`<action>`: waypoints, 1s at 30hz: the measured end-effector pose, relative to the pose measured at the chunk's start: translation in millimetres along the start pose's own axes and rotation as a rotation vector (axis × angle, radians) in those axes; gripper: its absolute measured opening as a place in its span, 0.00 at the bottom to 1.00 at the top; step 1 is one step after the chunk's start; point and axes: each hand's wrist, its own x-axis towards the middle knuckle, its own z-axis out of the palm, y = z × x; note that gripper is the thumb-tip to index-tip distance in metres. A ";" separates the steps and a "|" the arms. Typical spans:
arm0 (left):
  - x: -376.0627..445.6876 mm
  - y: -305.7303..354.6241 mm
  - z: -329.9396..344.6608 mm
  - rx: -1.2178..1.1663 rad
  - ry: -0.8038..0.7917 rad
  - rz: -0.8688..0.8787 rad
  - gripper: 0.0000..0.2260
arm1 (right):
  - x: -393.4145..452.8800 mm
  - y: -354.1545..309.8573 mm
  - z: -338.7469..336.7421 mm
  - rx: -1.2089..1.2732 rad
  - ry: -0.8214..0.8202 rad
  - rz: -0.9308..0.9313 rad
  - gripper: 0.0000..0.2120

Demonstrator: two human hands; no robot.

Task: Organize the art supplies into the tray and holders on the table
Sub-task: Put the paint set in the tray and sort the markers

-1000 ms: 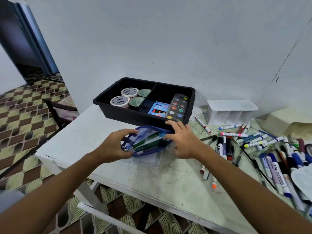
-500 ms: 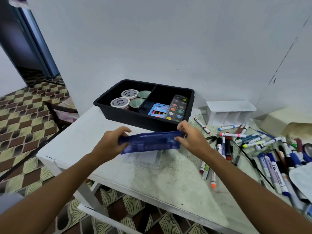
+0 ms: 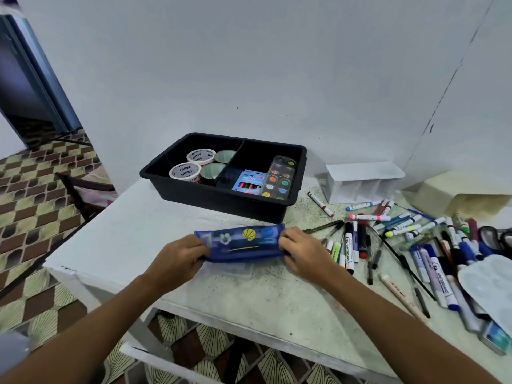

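- A blue pencil pouch [image 3: 241, 243], printed with a football and a yellow shell shape, is held level just above the white table [image 3: 119, 231], in front of the black tray [image 3: 221, 199].
- The left hand [image 3: 177, 259] pinches its left end; the right hand [image 3: 304, 252] grips the right end, fingers closed on the fabric.
- A clear plastic case [image 3: 239, 270] lies on the table under the pouch.
- The tray's left compartment holds tape rolls [image 3: 185, 171]; the right holds a neon crayon box [image 3: 248, 182] and a watercolour palette [image 3: 279, 176].
- A white holder [image 3: 363, 182] stands right of the tray, at the wall.
- Markers and pens [image 3: 415, 239] lie scattered across the table's right side.
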 end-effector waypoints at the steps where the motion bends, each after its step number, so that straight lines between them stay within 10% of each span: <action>1: -2.8 -0.8 2.0 -0.005 -0.010 0.004 0.27 | -1.4 0.2 0.6 0.006 -0.010 0.002 0.09; 17: 20.8 21.4 7.5 -0.065 -0.050 0.010 0.22 | -15.2 -1.0 -21.0 0.124 -0.190 0.162 0.26; 30: 186.4 178.9 104.0 -0.382 -0.001 0.221 0.09 | -136.5 83.2 -110.1 -0.099 -0.232 0.624 0.18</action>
